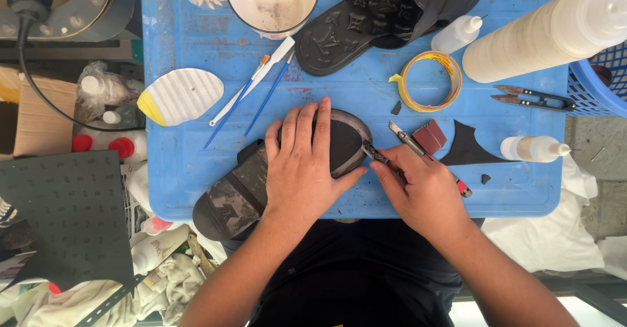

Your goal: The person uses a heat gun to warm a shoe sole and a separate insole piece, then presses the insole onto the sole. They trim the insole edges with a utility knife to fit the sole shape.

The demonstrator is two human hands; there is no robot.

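Sandal (238,193) lies sole-up near the front edge of the blue worktop (183,53), toe end pointing toward the person, heel end toward the tape roll (428,81). Left hand (302,164) is spread flat, palm down on the heel half, pinning it to the worktop. Right hand (421,186) sits just right of the sandal, fingers pinched around a small craft knife (373,151) whose tip touches the rim of the black sole patch (343,141) on the heel.

Handling judgement: the sandal looks light, with a flexible rubbery sole that would probably bend if lifted by one end. It is best held flat by broad palm pressure over the midfoot, fingers kept off the patch edge where the blade works. The patch looks thin and soft, so it likely cuts easily and could lift or tear if pulled.

Around the sandal:
- just right of it: utility knife (418,149), red-brown sanding block (430,136), black offcut (467,147), small glue bottle (532,148)
- behind it: two brushes (261,82), white cup (271,0), second black sandal (385,17), thread snips (532,98), large white bottle (545,33)
- left of it: white-and-yellow sole piece (181,95)
- off the worktop, further left: black rubber sheet (65,216)
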